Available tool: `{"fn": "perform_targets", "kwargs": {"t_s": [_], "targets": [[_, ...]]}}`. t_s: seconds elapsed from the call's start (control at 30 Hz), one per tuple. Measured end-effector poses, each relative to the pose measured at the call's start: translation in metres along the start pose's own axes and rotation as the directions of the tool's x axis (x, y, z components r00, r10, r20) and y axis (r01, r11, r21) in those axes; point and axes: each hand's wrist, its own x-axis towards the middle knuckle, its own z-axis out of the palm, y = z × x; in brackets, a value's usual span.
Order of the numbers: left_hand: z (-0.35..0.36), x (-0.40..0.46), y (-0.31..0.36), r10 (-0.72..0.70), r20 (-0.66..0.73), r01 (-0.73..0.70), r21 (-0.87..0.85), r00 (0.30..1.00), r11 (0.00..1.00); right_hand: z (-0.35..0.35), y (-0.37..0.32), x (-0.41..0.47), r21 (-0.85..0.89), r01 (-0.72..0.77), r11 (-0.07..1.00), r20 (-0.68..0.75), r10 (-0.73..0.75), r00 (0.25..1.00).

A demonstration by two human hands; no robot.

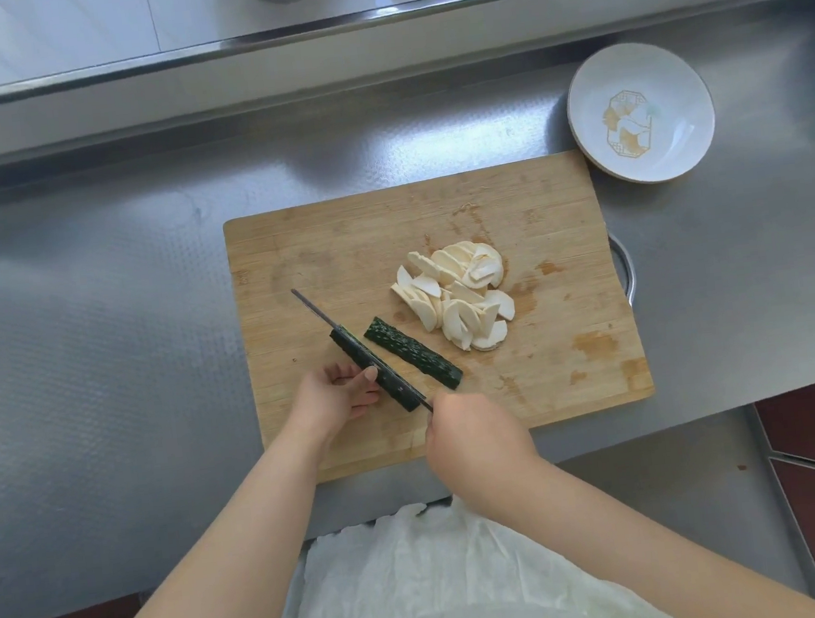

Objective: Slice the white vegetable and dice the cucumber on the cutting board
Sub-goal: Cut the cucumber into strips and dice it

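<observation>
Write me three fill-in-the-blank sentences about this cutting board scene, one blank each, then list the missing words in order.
1. The right hand grips the handle of the ____, whose blade lies along a cucumber piece.
2. The left hand steadies that piece while a second cucumber piece lies between it and the pile of ____ slices.
3. Beyond the far right corner of the cutting board sits an empty white ____ with a gold motif.

Missing words: knife; white vegetable; plate
</observation>
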Motion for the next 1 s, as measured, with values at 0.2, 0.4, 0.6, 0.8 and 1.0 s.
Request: {"fn": "perform_targets", "kwargs": {"t_s": [0.2,0.4,0.6,0.8,1.0], "targets": [[0.001,0.002,-0.002,-0.006,-0.033,0.006,0.003,0.999,1.000,-0.005,-0.004,0.004,-0.023,-0.010,1.000,0.025,0.010,1.000],[0.003,0.000,0.000,-0.016,-0.049,0.016,0.003,0.999,1.000,-0.010,-0.015,0.019,-0.021,-0.013,1.000,0.068,0.015,0.998],[0.003,-0.001,-0.002,0.019,-0.051,-0.018,0.018,0.998,1.000,0.000,-0.011,0.012,-0.068,0.027,0.997,0.021,-0.025,0.999],[0.003,0.002,-0.006,0.040,-0.052,-0.038,0.038,0.998,0.999,0.002,-0.013,0.010,-0.039,0.004,0.999,0.001,-0.003,1.000],[0.003,0.004,-0.007,0.036,-0.044,-0.035,0.028,0.998,0.999,0.003,-0.016,0.015,-0.049,0.002,0.999,0.002,-0.002,1.000]]}}
